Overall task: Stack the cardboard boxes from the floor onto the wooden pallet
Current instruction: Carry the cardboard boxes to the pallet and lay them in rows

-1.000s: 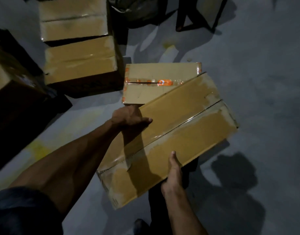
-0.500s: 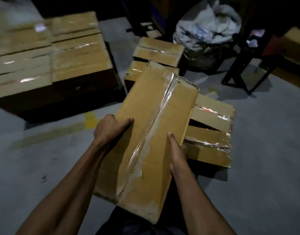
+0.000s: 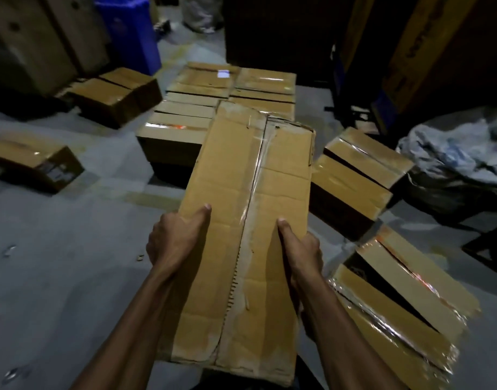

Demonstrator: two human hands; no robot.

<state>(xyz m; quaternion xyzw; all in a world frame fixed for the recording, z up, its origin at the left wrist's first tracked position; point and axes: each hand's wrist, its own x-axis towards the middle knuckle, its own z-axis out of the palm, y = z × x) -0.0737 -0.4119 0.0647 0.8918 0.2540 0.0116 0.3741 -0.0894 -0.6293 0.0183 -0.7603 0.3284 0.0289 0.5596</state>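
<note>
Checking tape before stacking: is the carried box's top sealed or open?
Shut. The carried box has both flaps flat and meeting at the centre seam under clear tape, which looks wrinkled and ragged.

Nothing here can really be read. A label (image 3: 54, 170) sits on the end face of the cardboard box (image 3: 30, 161) lying on the floor at the left, too blurred to make out. Dark lettering (image 3: 420, 35) runs up the tall carton (image 3: 427, 52) at the far right, illegible too.

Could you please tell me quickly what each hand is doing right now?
Left hand: grips the left side of the carried cardboard box.
Right hand: grips the same box's right side.
</note>
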